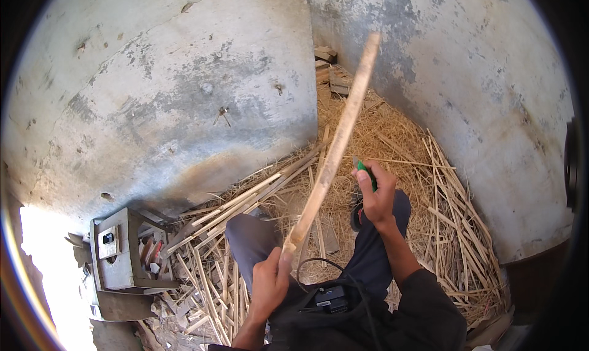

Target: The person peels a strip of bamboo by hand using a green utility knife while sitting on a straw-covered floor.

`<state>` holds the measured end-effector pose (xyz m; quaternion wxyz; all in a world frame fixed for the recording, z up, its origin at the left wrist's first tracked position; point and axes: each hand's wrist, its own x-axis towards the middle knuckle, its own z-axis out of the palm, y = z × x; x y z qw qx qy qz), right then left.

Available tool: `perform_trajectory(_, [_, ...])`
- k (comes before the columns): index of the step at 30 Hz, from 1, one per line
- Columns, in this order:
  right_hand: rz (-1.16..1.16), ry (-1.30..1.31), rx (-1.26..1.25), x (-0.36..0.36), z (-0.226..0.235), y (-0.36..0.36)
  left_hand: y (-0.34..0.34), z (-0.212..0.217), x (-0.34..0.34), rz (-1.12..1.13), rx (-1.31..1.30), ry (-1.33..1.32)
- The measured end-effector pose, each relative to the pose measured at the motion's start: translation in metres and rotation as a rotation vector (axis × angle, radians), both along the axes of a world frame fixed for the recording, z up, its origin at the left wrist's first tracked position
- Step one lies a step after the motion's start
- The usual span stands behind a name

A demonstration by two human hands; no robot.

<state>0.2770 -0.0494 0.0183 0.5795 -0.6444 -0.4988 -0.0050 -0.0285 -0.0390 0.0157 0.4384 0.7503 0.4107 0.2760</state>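
My left hand (269, 286) is wrapped round the lower end of a long, flat bamboo strip (339, 139). The strip slants up and to the right, its far end in front of the wall corner. To the right of the strip and apart from it, my right hand (381, 197) is closed on a green-handled knife (370, 173). A short grey tip shows past the thumb; the rest of the handle is mostly hidden in the fingers. Both hands are above my knees.
Straw-like shavings (399, 127) heap up toward the wall corner. Thin split strips (457, 228) lie along the right wall, and longer bamboo pieces (245, 200) lie at the left. A worn wooden stool (116, 271) stands on its side at far left. A black cable (325, 260) crosses my lap.
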Motion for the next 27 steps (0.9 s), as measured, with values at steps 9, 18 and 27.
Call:
perform_trajectory(9, [0.357,-0.206,0.123,-0.041,-0.011,-0.006,0.008,0.012,0.012,0.097,-0.027,-0.087])
perform_trajectory(18, [0.347,-0.354,0.151,-0.054,-0.008,-0.005,0.005,0.024,0.016,0.054,0.011,-0.078])
perform_trajectory(27, [0.278,-0.429,0.158,-0.054,0.005,-0.005,0.005,0.031,0.016,-0.009,-0.011,-0.044])
